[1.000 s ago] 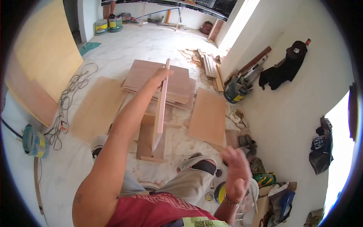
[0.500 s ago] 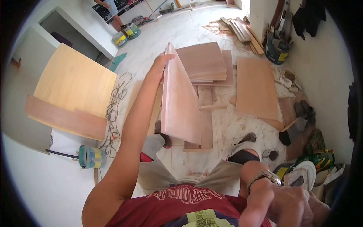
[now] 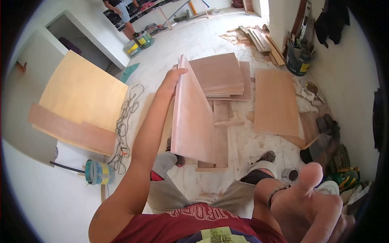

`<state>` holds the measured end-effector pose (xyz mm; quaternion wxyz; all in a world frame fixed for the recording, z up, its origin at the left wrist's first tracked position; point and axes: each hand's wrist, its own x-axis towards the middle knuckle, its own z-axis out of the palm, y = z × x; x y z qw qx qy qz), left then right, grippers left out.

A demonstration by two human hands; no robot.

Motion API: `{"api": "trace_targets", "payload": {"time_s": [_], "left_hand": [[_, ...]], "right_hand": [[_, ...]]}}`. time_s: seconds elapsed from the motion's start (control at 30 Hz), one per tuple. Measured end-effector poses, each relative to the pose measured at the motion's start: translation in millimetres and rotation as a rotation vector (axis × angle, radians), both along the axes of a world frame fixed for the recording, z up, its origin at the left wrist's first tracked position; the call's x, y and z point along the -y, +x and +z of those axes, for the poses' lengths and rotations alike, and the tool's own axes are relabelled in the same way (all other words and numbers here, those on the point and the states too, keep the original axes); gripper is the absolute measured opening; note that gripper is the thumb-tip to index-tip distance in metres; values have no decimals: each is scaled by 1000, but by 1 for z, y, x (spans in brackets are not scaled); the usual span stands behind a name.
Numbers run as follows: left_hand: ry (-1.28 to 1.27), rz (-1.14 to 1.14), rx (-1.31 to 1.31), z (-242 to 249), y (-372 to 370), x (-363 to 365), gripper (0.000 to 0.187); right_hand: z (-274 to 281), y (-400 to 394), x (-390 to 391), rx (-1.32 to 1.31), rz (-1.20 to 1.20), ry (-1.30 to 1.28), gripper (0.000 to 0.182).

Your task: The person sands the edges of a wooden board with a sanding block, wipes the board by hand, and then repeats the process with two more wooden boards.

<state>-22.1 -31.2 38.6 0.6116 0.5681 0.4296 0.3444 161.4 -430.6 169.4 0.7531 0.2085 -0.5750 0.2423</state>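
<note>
My left hand (image 3: 172, 79) grips the top edge of a thin pinkish plywood panel (image 3: 192, 117), which stands tilted on its lower edge between my knees. Behind it lies a stack of similar panels (image 3: 219, 75) on the floor. My right hand (image 3: 316, 206) is close to the camera at the lower right, thumb raised and fingers curled; I cannot see anything in it. A wristwatch sits on that wrist.
A large board (image 3: 81, 95) leans on the left wall, with a tangled cable (image 3: 127, 117) and a tape roll (image 3: 97, 172) nearby. Another flat panel (image 3: 277, 101) lies right. A small tin (image 3: 289, 175), a bucket (image 3: 299, 60) and timber offcuts crowd the right wall. A person (image 3: 119, 12) stands far back.
A second ago the panel showed edge-on; now its broad face is turned to me. My view has swung left and down. My right hand came closer to the camera and raised its thumb.
</note>
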Motion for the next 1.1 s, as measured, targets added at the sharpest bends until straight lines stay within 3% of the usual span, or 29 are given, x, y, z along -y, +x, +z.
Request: {"api": "trace_targets", "payload": {"time_s": [0.2, 0.3, 0.4, 0.73, 0.83, 0.93, 1.1], "left_hand": [[68, 27, -63, -2, 2, 1, 68], [-147, -30, 8, 9, 6, 16, 67], [46, 38, -38, 1, 2, 8, 66], [-29, -12, -6, 3, 6, 14, 57], [-16, -21, 54, -1, 3, 6, 54], [-18, -3, 48, -1, 1, 7, 53], [-37, -10, 97, -2, 2, 7, 50]], "right_hand": [[0, 2, -11, -18, -18, -3, 40], [3, -1, -22, -9, -48, -40, 36], [-1, -2, -19, 5, -39, -35, 33], [3, 3, -23, -16, -139, -85, 23], [-2, 11, -25, -57, -274, -174, 20], [-13, 19, -40, -116, -573, -432, 18], [-56, 8, -127, 177, -793, -711, 19]]}}
